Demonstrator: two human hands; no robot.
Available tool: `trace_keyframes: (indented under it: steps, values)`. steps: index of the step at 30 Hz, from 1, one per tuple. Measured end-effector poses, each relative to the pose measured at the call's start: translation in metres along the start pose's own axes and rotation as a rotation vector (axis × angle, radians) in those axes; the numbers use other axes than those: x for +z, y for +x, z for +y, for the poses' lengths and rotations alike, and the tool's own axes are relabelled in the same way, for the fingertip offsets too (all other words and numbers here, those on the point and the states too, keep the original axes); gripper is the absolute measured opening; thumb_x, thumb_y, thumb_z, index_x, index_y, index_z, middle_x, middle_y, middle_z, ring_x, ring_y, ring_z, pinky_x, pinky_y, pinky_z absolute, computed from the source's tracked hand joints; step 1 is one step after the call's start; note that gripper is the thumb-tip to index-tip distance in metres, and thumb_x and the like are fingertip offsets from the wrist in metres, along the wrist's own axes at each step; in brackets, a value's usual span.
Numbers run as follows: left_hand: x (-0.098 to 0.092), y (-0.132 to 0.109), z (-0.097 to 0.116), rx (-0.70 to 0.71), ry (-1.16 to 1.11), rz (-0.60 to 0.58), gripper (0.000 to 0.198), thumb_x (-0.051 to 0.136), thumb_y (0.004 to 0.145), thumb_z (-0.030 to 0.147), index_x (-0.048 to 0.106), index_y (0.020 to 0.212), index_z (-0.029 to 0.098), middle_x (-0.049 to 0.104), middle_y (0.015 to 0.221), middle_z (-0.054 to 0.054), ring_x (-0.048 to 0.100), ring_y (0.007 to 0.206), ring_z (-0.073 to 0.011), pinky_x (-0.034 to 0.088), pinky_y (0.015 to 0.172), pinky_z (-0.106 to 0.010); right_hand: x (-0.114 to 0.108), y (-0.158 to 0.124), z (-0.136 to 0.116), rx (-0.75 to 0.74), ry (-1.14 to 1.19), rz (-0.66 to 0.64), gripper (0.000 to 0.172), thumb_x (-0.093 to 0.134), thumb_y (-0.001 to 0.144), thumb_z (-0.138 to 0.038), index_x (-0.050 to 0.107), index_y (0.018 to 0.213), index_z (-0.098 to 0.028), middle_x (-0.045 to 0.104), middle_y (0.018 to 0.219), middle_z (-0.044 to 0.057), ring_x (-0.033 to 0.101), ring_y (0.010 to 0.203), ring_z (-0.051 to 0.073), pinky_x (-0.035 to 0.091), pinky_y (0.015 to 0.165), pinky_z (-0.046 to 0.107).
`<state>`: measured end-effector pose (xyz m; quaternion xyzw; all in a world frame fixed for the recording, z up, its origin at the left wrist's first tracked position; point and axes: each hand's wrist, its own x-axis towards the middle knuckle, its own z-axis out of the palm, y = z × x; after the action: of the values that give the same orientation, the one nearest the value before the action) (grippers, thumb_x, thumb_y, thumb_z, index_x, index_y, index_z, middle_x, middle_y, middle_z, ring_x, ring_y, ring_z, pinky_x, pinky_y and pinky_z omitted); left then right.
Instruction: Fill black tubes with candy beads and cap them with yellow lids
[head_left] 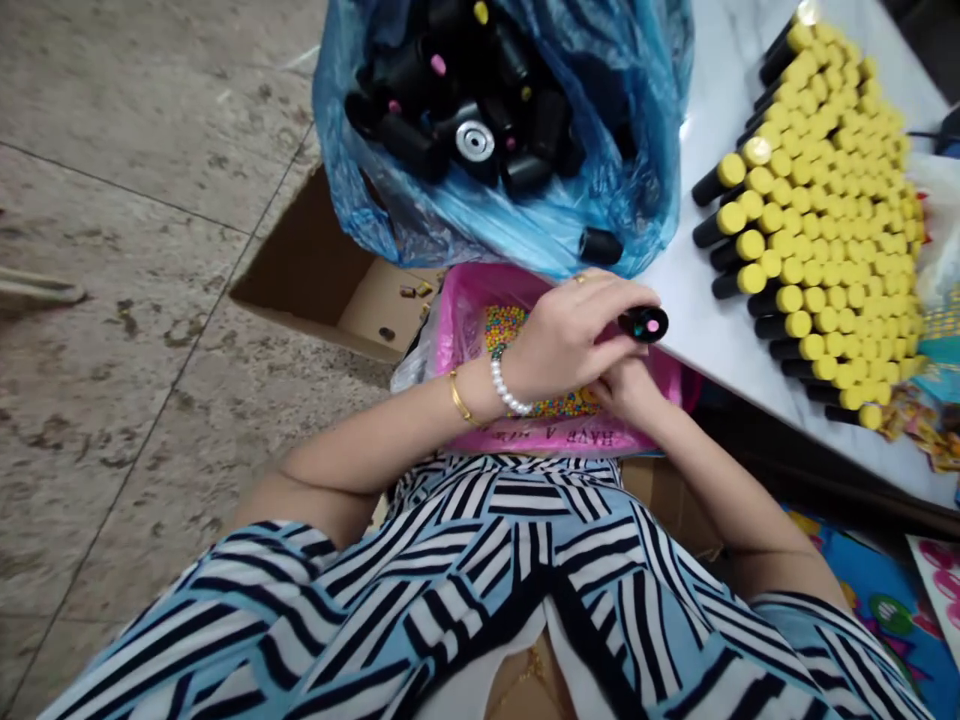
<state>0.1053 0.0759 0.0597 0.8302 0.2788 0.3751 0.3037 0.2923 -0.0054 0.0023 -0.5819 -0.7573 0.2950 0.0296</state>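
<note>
Gripping the black pink-topped tube (pixel 643 324) in your left hand (pixel 562 335), right hand (pixel 626 390) curled beneath, you hold it over the pink bag (pixel 472 310) by the marble table's (pixel 697 325) edge, where a slipped grip could drop it.

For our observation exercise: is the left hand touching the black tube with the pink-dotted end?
Touching. The head view shows the left hand pressed against the black tube with the pink-dotted end, its end sticking out past the fingers.

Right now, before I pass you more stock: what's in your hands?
Left hand gripping black cylinder with pink-dotted end. Right hand just below it, contact unclear. Pink bag of coloured beads under both hands.
</note>
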Motion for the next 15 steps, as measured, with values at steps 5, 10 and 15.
trace_keyframes:
  steps: [5, 10, 15]
  values:
    - [0.023, 0.029, -0.024, -0.014, 0.075, 0.004, 0.030, 0.077, 0.087, 0.026, 0.073, 0.116, 0.017, 0.077, 0.098, -0.006, 0.066, 0.097, -0.0249, 0.052, 0.091, -0.040, -0.036, -0.044, -0.015, -0.018, 0.555, 0.137, 0.030, 0.069, 0.096, -0.035, 0.078, 0.125, -0.030, 0.070, 0.097, 0.004, 0.067, 0.092, 0.018, 0.058, 0.087, 0.035]
    - [0.021, 0.025, -0.024, -0.034, 0.054, 0.020, 0.030, 0.078, 0.087, 0.029, 0.075, 0.116, 0.019, 0.078, 0.098, -0.006, 0.065, 0.093, -0.0232, 0.050, 0.088, -0.037, -0.080, -0.058, -0.028, 0.041, 0.873, 0.409, 0.024, 0.072, 0.095, -0.035, 0.081, 0.117, -0.033, 0.067, 0.106, 0.004, 0.065, 0.074, 0.012, 0.060, 0.066, 0.029]
    - [0.018, 0.029, -0.020, -0.028, 0.049, 0.013, 0.025, 0.076, 0.088, 0.025, 0.077, 0.112, 0.020, 0.080, 0.103, -0.005, 0.066, 0.092, -0.0216, 0.049, 0.087, -0.036, -0.095, -0.019, -0.017, 0.196, 1.049, 0.629, 0.036, 0.087, 0.082, -0.039, 0.076, 0.114, -0.028, 0.070, 0.080, -0.002, 0.063, 0.058, 0.010, 0.057, 0.054, 0.024]
